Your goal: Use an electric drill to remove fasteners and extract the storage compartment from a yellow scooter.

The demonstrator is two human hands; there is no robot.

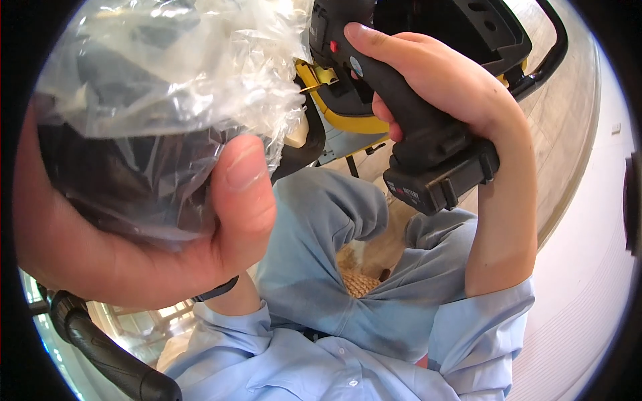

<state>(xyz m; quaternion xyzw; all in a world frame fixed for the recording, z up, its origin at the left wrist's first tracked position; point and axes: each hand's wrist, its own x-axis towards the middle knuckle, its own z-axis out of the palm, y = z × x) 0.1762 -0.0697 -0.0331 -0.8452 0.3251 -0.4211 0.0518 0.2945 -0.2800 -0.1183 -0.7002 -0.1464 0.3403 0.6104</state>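
Tool [416,107] and bag [194,73] are filling a person's two hands above the lap [301,214]. The right hand [448,77] is wrapping the tool's black grip, thumb pressing near the top and the battery [441,180] sitting clear at the base, a hold probably giving firm control. The left hand [140,267] is holding the clear bag from below, thumb at its side, apparently cradling the weight of a dark item [127,177] whose kind the plastic is obscuring. Beyond, a black-and-yellow unit [354,123] is showing its yellow lower edge between bag and tool.
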